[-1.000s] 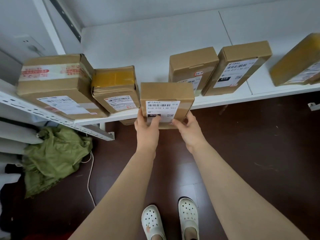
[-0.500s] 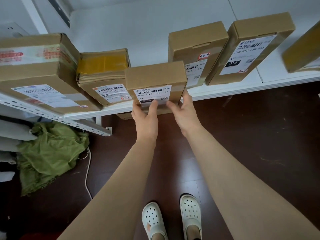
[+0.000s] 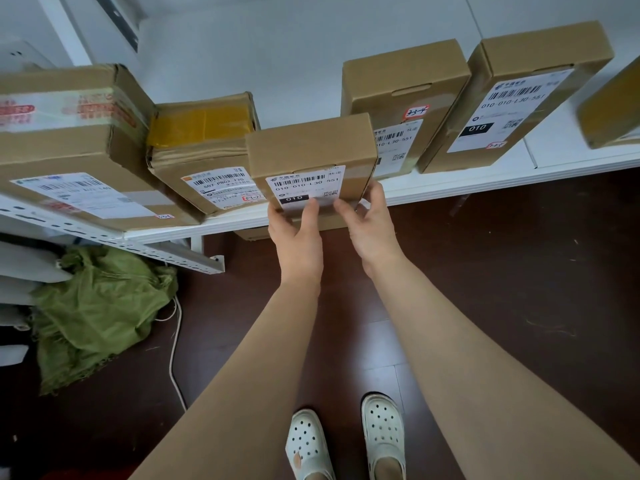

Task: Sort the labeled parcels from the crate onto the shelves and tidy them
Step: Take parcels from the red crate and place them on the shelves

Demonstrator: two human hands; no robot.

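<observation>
Left hand (image 3: pixel 296 237) and right hand (image 3: pixel 370 230) tight around small parcel (image 3: pixel 311 147) at shelf (image 3: pixel 450 188) front edge, bare room behind.

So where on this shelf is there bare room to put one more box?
Bare shelf shows between the 010 box and the yellow box, and behind the row. The left is crowded: big box, taped box and held box are packed close, with the sticker box just to the right.
</observation>
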